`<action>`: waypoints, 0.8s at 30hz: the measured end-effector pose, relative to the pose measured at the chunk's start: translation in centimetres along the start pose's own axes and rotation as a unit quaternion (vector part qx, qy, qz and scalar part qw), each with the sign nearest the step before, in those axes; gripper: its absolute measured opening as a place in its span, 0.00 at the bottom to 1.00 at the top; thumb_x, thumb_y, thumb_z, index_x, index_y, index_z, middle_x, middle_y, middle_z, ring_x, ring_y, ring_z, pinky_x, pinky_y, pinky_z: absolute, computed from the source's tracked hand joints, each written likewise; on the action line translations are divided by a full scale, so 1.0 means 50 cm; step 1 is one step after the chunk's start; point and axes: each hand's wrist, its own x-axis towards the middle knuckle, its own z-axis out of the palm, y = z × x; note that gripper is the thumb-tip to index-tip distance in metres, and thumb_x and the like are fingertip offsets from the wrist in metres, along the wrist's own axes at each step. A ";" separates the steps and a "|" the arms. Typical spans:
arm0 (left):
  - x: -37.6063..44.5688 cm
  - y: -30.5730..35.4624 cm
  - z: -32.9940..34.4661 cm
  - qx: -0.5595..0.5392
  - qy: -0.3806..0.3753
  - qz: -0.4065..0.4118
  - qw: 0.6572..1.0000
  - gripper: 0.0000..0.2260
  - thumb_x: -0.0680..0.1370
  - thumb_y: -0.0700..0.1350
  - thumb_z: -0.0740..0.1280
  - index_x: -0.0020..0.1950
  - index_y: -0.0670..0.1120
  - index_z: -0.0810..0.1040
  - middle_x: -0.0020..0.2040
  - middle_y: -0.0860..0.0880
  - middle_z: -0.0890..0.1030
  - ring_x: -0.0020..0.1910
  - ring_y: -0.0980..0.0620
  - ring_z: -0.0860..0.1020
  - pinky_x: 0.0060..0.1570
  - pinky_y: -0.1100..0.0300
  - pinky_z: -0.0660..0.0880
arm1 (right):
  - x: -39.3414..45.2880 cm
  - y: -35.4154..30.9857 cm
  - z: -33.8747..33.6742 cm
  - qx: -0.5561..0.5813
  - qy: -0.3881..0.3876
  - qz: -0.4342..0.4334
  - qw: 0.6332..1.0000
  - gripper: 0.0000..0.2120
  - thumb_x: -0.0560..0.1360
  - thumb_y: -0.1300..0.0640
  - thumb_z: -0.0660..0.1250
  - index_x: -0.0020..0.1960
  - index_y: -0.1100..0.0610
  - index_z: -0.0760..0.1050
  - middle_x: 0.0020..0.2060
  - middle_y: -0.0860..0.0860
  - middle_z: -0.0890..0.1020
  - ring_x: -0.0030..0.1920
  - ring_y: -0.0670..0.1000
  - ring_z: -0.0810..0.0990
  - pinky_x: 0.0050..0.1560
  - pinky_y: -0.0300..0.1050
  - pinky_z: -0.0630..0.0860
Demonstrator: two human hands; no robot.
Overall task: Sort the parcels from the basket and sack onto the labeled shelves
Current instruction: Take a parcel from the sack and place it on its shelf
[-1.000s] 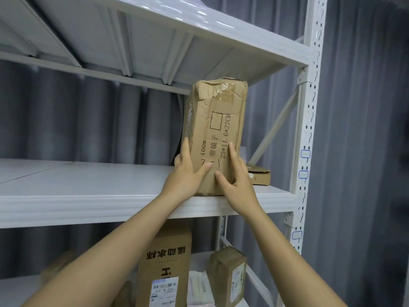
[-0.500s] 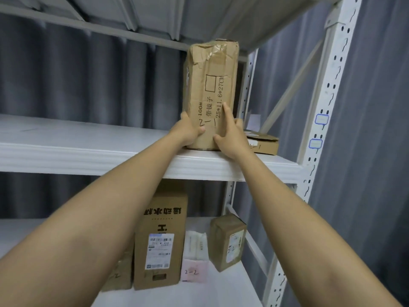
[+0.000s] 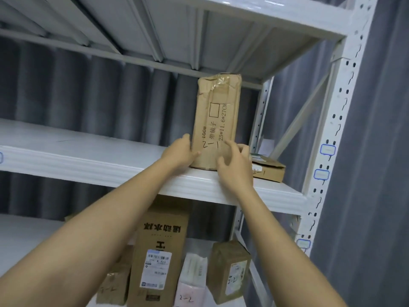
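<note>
The right hand has lifted off the upright parcel.

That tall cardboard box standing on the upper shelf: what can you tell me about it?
The tall box is worn brown cardboard, its crumpled top sealed with clear tape. It stands upright near the white shelf's front edge. Black print and a handwritten mark run sideways. The left hand rests against its lower left side; the right hand has fingers spread at its lower front.
</note>
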 end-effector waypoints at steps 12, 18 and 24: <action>-0.351 -0.197 -0.075 -0.080 0.204 0.000 0.976 0.09 0.80 0.47 0.61 0.58 0.52 0.76 0.45 0.56 0.78 0.43 0.59 0.76 0.44 0.61 0.72 | -0.239 -0.156 0.204 0.238 -0.134 -0.164 0.948 0.11 0.79 0.62 0.62 0.57 0.53 0.77 0.50 0.44 0.74 0.46 0.41 0.74 0.45 0.27 0.67; -0.587 -0.429 -0.148 -0.092 0.185 -0.218 0.954 0.08 0.80 0.47 0.60 0.53 0.56 0.77 0.40 0.56 0.80 0.41 0.55 0.78 0.44 0.57 0.76 | -0.432 -0.295 0.390 0.281 -0.299 -0.133 0.902 0.09 0.79 0.62 0.62 0.53 0.53 0.79 0.47 0.46 0.77 0.43 0.41 0.75 0.42 0.29 0.69; -0.905 -0.648 -0.276 -0.088 0.225 -0.403 0.883 0.09 0.80 0.42 0.59 0.48 0.55 0.75 0.38 0.51 0.81 0.39 0.52 0.78 0.44 0.51 0.78 | -0.694 -0.481 0.539 0.320 -0.452 -0.109 0.826 0.10 0.78 0.62 0.62 0.50 0.52 0.80 0.48 0.46 0.81 0.44 0.41 0.76 0.48 0.38 0.74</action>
